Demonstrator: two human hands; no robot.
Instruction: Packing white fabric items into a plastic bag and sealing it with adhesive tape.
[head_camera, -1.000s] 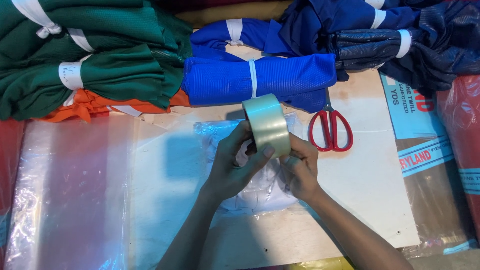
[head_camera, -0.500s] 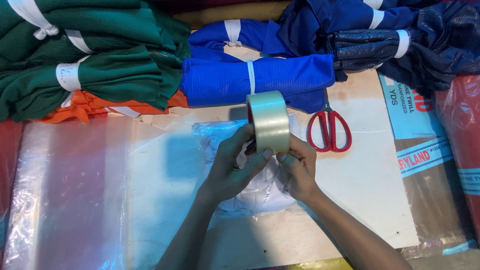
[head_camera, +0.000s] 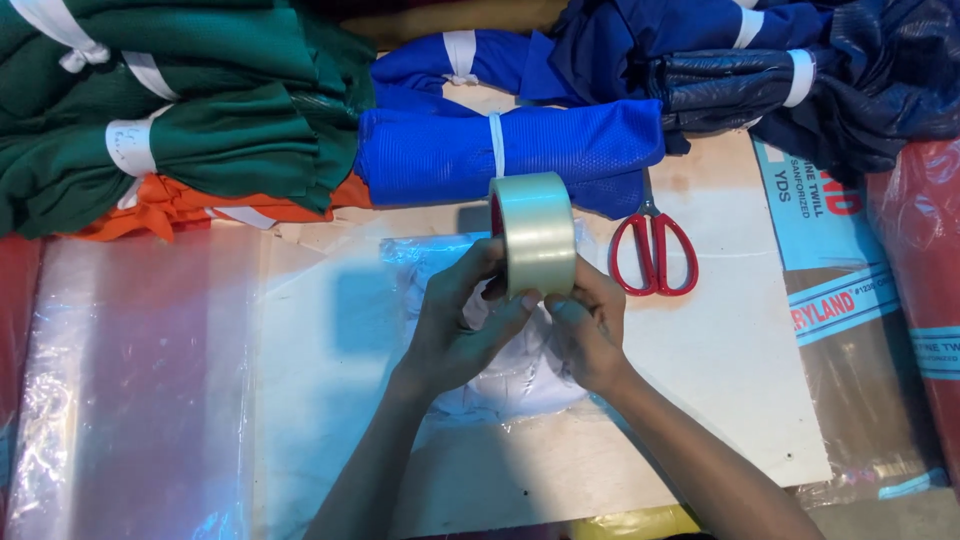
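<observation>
A roll of clear packing tape (head_camera: 535, 235) stands on edge between both my hands, above a clear plastic bag (head_camera: 520, 375) with something white inside. My left hand (head_camera: 455, 320) grips the roll from the left, thumb against its face. My right hand (head_camera: 590, 325) holds its lower right side, fingertips at the roll's rim. Whether a tape end is pulled free is too small to tell.
Red-handled scissors (head_camera: 655, 250) lie just right of the roll. Bundled fabric lines the far side: green (head_camera: 190, 130), orange (head_camera: 190, 210), bright blue (head_camera: 520, 150) and dark navy (head_camera: 800, 80). Clear plastic sheets (head_camera: 130, 380) lie at left, wrapped packages (head_camera: 880, 330) at right.
The tape roll has shifted slightly and turned a little in my hands; both hands stay at the same spot over the bag.
</observation>
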